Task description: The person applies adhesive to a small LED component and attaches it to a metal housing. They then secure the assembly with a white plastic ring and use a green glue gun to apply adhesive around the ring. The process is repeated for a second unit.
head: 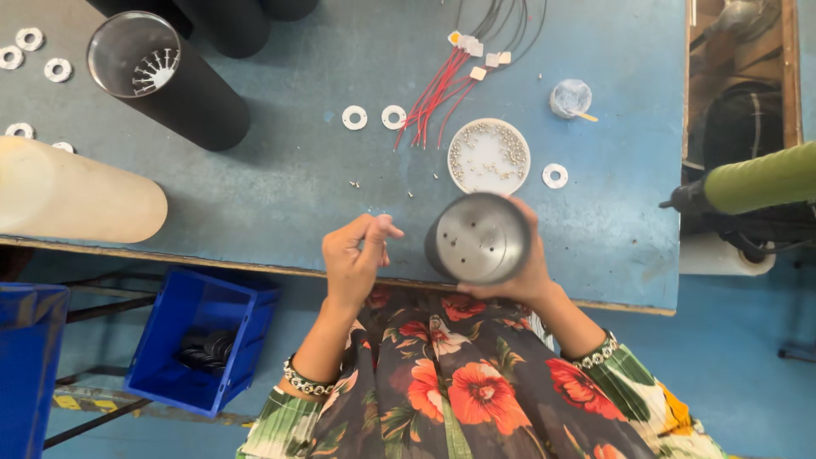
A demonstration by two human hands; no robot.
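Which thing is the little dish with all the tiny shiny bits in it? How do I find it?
Look at the blue table, near its front edge where the right hand holds a grey metal cylinder. Just behind that sits the round white dish. Unlike the flat white rings nearby, it is full of tiny silver pieces.

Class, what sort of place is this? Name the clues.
Probably a small assembly workshop: a worn blue workbench, a white dish of tiny metal screws, red wire leads, and a grey metal cylinder in the right hand.
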